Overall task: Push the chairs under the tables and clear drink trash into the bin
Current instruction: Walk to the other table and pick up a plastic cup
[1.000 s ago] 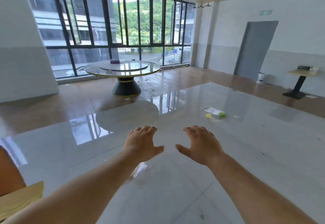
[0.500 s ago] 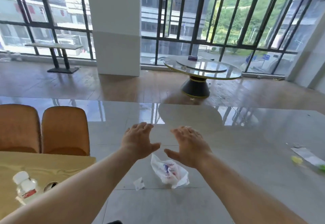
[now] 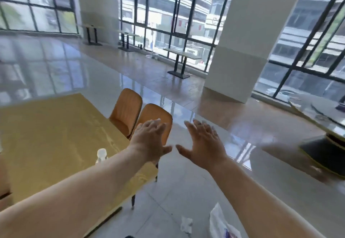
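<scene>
Both my arms reach forward with nothing in either hand. My left hand [image 3: 149, 140] hangs open in front of the nearer of two orange chairs [image 3: 162, 118]; the farther orange chair [image 3: 126, 109] stands beside it. Both chairs are at the far side of a yellow table [image 3: 50, 131]. My right hand [image 3: 203, 142] is open over the shiny floor. A clear plastic bottle with a white cap [image 3: 101, 154] stands on the table, partly hidden by my left forearm. On the floor near me lie a white plastic bag [image 3: 220, 222] and a crumpled tissue [image 3: 186, 224].
A white pillar [image 3: 242, 38] rises at right of centre. A round table with a dark base [image 3: 324, 125] sits at the right edge. Narrow tables on black legs [image 3: 182, 58] line the glass wall. Part of another chair [image 3: 4, 193] shows at the left edge.
My view has swung left: the yellow table and orange chairs moved from lower left to centre, and the round table slid to the right edge. Both hands stay open and empty.
</scene>
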The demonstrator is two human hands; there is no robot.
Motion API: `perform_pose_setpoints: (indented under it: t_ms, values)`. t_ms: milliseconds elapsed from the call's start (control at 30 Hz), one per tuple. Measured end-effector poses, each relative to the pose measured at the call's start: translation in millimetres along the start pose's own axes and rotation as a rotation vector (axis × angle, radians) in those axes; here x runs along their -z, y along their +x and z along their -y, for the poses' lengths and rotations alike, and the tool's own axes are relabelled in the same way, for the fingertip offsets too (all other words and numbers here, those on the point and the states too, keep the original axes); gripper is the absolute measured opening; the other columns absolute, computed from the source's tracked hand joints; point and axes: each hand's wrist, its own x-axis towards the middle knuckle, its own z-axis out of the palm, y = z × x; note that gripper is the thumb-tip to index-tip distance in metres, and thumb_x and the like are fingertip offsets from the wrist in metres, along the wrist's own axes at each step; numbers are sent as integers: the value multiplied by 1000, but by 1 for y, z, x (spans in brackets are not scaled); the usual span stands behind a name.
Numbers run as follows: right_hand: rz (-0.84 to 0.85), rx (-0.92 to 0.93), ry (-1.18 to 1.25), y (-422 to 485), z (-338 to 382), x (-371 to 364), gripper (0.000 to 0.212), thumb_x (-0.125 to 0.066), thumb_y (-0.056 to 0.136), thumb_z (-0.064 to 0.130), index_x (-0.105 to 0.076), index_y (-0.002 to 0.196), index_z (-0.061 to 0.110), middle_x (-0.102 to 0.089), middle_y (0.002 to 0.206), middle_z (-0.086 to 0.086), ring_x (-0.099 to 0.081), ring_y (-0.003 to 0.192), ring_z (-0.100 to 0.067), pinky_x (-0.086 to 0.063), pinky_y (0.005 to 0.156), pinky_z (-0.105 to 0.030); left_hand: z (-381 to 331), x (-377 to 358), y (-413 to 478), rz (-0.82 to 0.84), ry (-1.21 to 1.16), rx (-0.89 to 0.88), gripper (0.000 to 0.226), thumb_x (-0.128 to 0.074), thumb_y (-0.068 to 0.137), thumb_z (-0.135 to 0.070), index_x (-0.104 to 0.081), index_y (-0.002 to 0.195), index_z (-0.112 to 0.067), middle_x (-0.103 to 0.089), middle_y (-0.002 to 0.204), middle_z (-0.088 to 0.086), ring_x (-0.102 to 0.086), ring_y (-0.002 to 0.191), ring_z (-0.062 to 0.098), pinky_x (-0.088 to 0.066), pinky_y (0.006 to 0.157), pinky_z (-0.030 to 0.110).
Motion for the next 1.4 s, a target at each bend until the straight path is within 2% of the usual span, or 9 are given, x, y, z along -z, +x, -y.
perform_pose_setpoints:
  t_ms: [267,600,867,1000,1133,1167,1233,1300,1400]
  values:
    - [127,529,209,52,89,-66,100,-32,84,88,-9,164,33,-13,173,-4,-6,158,-31,-6,125,-52,80,18,-115,43,148,652,90,-57,85,-76,-28,158,-31,-21,171,1,-18,155,26,-17,126,50]
    - [397,807,315,6,218,-167,98,-49,87,79,-12,162,28,-22,169,-5,-16,156,-30,-18,125,-50,120,-44,-305,113,102,1124,103,-47,81,-88,-17,162,-32,-11,173,0,-9,158,26,-12,127,50]
    - [609,631,525,-17,298,-276,109,-65,83,75,-6,163,28,-22,168,0,-20,155,-27,-24,122,-43,196,-162,-363,246,-20,1184,105,-44,83,-88,-8,163,-30,-4,174,-1,-3,159,25,-8,127,50]
    - [593,618,610,-3,331,-334,117,-75,82,65,-3,164,25,-19,169,-6,-22,154,-29,-28,122,-46,228,-232,-349,220,-47,1161,112,-39,79,-92,-3,164,-28,0,174,0,0,159,27,-6,128,52]
    - [610,635,672,15,353,-380,118,-80,76,63,-10,163,24,-34,160,-11,-43,142,-32,-42,109,-44,251,-282,-338,186,-30,1227,115,-32,72,-95,-5,163,-29,-2,174,1,0,159,27,-9,128,54]
    - [607,620,703,17,352,-386,115,-81,75,63,-14,161,26,-41,155,-11,-52,132,-31,-48,98,-40,252,-291,-336,186,-31,1242,115,-33,72,-96,-6,163,-30,-2,174,1,0,159,27,-10,128,54]
    - [574,621,740,15,344,-391,109,-81,73,61,-21,157,28,-50,142,-8,-63,114,-28,-46,79,-33,251,-301,-334,197,-15,1256,115,-32,72,-97,-6,163,-30,0,174,1,3,159,27,-9,128,55]
    - [538,618,750,10,320,-389,104,-81,73,61,-23,154,30,-52,138,-5,-62,113,-23,-42,78,-28,250,-305,-331,201,15,1253,116,-26,72,-98,-5,163,-29,1,175,2,6,159,30,-6,127,57]
    - [515,570,766,-4,262,-379,105,-83,73,64,-24,154,35,-49,146,5,-53,126,-14,-41,90,-24,250,-309,-318,162,46,1224,117,-25,73,-101,-11,163,-27,-3,174,3,5,159,31,-1,126,59]
